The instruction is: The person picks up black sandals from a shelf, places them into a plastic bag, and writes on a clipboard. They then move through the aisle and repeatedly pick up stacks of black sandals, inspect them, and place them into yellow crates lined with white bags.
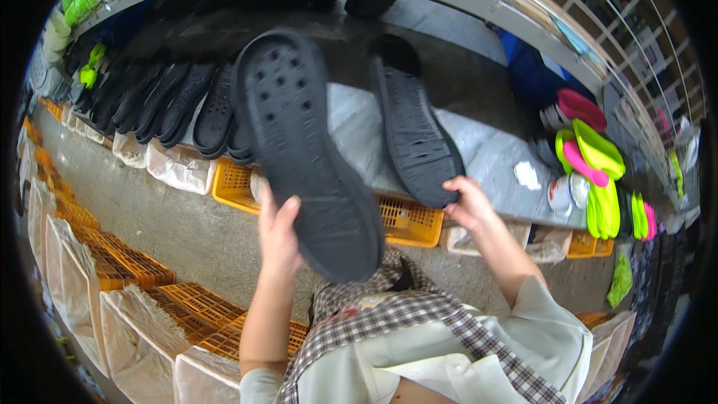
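My left hand (pixel 280 236) grips a large black shoe sole (pixel 299 150) by its edge, fingers behind it and thumb at the side. That sole stands tilted close in front of me, with a cluster of round holes at its toe end. Farther right, my right hand (pixel 470 206) pinches the heel end of another black sole (pixel 419 138). Its ribbed face is turned up, and its toe end points away over the grey bench (pixel 348 116). A row of black soles (pixel 176 101) lies along the bench at the left, partly hidden by the sole in my left hand.
At the bench's right stand a white can (pixel 568 193), a white wad (pixel 526 175) and neon-yellow and pink sole pieces (pixel 598 151). Yellow plastic crates (pixel 235 188) sit below the bench edge. Lined orange crates (pixel 202 314) line the left and rear. A wire mesh rack (pixel 636 0) rises beyond.
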`<act>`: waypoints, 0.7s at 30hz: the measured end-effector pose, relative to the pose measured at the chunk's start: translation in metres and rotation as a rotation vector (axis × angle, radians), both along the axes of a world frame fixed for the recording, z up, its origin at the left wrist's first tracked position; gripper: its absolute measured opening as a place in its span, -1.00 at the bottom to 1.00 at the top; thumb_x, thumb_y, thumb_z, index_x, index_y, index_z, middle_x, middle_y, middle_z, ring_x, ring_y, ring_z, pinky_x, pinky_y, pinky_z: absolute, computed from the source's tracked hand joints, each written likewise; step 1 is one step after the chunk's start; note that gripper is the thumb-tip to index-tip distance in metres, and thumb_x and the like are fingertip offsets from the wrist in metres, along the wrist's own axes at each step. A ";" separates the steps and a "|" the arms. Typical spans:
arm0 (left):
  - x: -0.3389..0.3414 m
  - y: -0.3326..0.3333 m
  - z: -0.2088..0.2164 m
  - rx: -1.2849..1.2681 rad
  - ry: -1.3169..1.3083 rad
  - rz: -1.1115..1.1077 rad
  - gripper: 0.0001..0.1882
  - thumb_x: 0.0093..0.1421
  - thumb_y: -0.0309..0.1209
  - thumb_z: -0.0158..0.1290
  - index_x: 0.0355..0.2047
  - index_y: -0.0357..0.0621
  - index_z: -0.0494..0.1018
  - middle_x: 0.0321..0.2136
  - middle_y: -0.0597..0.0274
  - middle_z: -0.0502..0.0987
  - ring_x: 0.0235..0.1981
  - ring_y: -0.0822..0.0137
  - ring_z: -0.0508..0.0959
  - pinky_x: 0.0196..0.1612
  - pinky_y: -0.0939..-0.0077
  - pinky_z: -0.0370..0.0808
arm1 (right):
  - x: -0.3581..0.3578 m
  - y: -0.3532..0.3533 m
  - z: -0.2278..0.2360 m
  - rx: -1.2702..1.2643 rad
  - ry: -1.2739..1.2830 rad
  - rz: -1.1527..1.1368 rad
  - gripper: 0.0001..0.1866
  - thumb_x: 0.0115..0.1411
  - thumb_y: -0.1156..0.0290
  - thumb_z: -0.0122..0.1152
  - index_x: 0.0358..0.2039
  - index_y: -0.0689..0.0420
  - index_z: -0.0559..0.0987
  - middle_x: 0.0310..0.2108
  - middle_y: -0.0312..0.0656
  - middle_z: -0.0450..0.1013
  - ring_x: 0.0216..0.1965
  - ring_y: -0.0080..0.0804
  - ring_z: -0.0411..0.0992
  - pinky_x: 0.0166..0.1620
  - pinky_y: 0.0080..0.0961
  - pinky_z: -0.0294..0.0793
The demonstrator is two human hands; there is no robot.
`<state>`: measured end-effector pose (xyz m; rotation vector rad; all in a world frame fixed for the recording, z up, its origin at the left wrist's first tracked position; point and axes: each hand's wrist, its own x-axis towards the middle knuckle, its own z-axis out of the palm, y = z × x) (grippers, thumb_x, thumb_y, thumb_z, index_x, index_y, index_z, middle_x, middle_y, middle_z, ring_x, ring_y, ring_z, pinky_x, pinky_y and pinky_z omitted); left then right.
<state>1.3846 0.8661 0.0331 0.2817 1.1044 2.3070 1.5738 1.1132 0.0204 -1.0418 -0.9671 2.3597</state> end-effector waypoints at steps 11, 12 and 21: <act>0.018 0.029 -0.023 -0.102 -0.101 -0.160 -0.44 0.09 -0.54 -0.17 0.15 -0.19 0.08 -0.02 0.13 0.34 -0.05 0.23 0.41 -0.01 0.32 0.44 | 0.006 -0.113 -0.034 0.636 -0.006 0.036 -0.18 -0.10 0.64 0.09 0.22 0.30 0.00 0.07 -0.06 0.21 0.08 -0.36 0.23 0.15 -0.47 0.17; 0.017 0.025 -0.026 -0.113 -0.133 -0.176 -0.43 0.06 -0.53 -0.17 0.15 -0.19 0.08 -0.03 0.12 0.34 -0.05 0.21 0.42 -0.01 0.30 0.44 | 0.008 -0.114 -0.031 0.712 -0.017 0.076 -0.16 -0.09 0.64 0.09 0.23 0.28 -0.03 0.08 -0.05 0.19 0.08 -0.34 0.22 0.14 -0.47 0.17; -0.003 0.023 -0.063 -0.047 -0.295 -0.333 -0.29 -0.15 -0.54 -0.21 0.14 -0.15 0.09 -0.03 0.03 0.35 -0.01 0.03 0.41 0.00 0.11 0.47 | 0.012 -0.092 -0.020 0.461 0.131 0.253 0.13 -0.19 0.47 0.43 0.23 0.16 -0.21 0.16 -0.11 0.03 0.17 -0.36 0.07 0.23 -0.45 -0.04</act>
